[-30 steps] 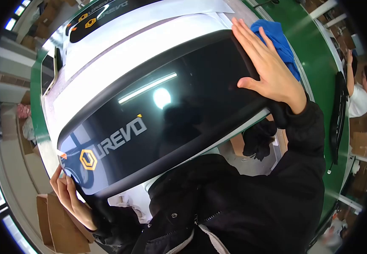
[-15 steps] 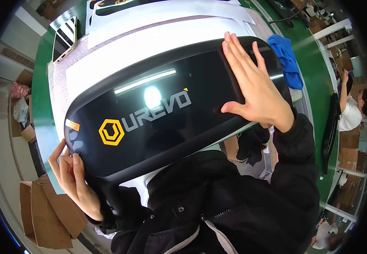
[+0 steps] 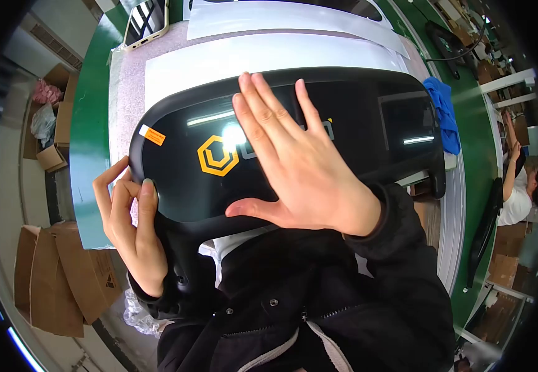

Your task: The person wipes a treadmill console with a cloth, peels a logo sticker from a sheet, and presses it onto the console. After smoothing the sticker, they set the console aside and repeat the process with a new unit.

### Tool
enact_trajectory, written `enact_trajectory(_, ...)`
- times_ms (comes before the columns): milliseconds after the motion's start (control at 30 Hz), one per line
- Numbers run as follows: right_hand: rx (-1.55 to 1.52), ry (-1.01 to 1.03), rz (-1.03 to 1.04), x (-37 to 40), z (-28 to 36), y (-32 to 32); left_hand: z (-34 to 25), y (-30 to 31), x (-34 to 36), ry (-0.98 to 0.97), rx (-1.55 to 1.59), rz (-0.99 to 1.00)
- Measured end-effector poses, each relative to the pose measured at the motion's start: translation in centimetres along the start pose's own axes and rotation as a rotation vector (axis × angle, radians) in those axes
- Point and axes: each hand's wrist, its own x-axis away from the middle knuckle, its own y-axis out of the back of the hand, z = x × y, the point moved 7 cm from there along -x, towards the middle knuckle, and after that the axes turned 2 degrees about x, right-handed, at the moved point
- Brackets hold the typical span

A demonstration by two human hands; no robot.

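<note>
A glossy black panel (image 3: 356, 124) with rounded ends lies tilted in front of me. It bears a yellow hexagon logo (image 3: 218, 155) and grey lettering, now mostly covered. Flat over the lettering rests my right hand (image 3: 303, 164), palm down, fingers stretched and thumb apart. My left hand (image 3: 134, 232) grips the panel's lower left edge, thumb at the front and fingers bent around the side. Near that end, an orange and white sticker (image 3: 153, 135) is stuck on the surface.
White sheets (image 3: 219, 57) lie behind the panel on a green table. A phone (image 3: 146, 23) sits at the back left, a blue cloth (image 3: 444, 118) to the right. Cardboard boxes (image 3: 64, 276) stand on the floor at left. Another person (image 3: 518, 198) is at far right.
My right hand has slid left across the panel, from its right end to the lettering. The panel appears more level and farther right in view. My left hand keeps its grip.
</note>
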Motion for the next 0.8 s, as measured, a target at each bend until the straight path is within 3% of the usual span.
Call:
enact_trajectory(133, -0.076, 0.068, -0.081, -1.4, 3.0, -0.8, 0.0, 0.0, 0.0, 0.023, 0.038, 0.009)
enact_trajectory(233, -0.121, 0.229, -0.069, -1.4, 4.8, -0.9, -0.1, 0.0, -0.1, -0.016, 0.018, 0.007)
enact_trajectory(300, -0.167, 0.172, -0.015, -0.7, 3.5, 0.2, -0.1, 0.1, -0.1, -0.017, -0.001, 0.012)
enact_trajectory(433, 0.141, -0.162, 0.022, 0.9, -2.9, 1.1, 0.0, 0.2, 0.0, 0.020, -0.018, -0.024)
enact_trajectory(633, 0.125, -0.147, 0.050, 0.0, -1.8, 0.0, 0.2, 0.3, -0.1, -0.023, -0.003, -0.035)
enact_trajectory(700, 0.052, -0.106, 0.047, -0.9, -0.2, -0.4, 0.2, 0.3, -0.1, 0.052, 0.010, -0.015)
enact_trajectory(800, -0.010, -0.070, 0.066, -2.4, 2.5, -1.2, -0.1, 0.4, -0.2, -0.031, -0.016, -0.034)
